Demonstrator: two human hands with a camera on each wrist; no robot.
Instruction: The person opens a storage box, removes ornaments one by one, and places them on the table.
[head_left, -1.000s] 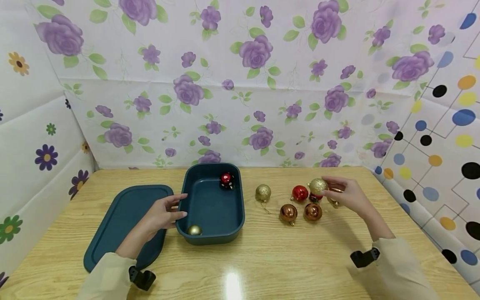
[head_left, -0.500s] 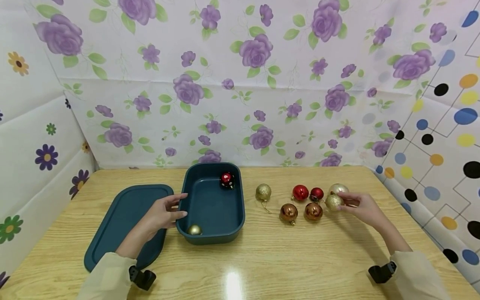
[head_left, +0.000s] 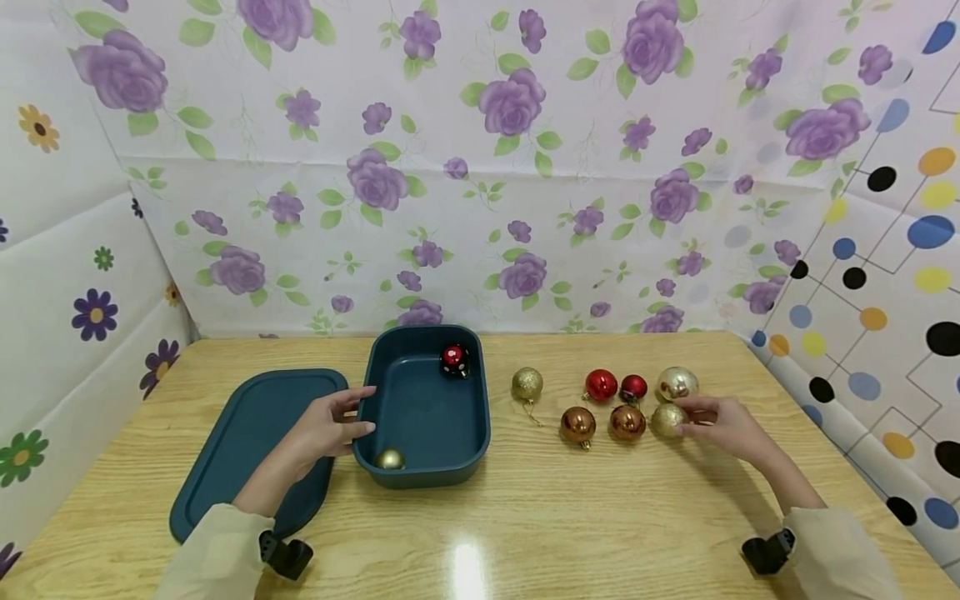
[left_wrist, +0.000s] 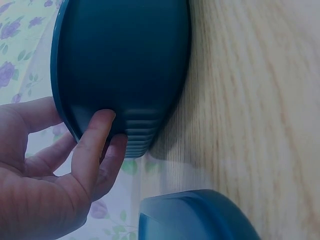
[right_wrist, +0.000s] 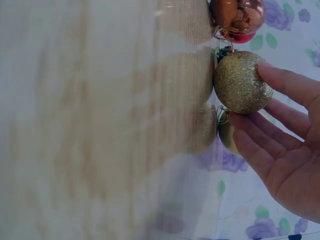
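My left hand [head_left: 358,411] grips the left wall of an open teal box [head_left: 480,417], thumb on the rim and fingers on the outer wall [left_wrist: 125,65]. Inside lie a red dotted bauble [head_left: 453,360] and a small gold bauble [head_left: 389,459]. My right hand [head_left: 684,417] has straight fingers touching a gold glitter bauble [head_left: 666,419], which rests on the table beside two copper baubles [head_left: 627,422]. In the right wrist view the fingertips [right_wrist: 265,70] lie against that glitter bauble [right_wrist: 242,82].
The teal lid [head_left: 247,442] lies flat left of the box. Behind the copper baubles sit two red baubles [head_left: 601,385], a shiny pale-gold one [head_left: 677,383] and another gold glitter one [head_left: 527,384]. Patterned walls close in the wooden table [head_left: 525,517].
My right hand carried the gold glitter bauble from above the red baubles down and right, onto the table beside the copper ones. The left hand has stayed on the box.
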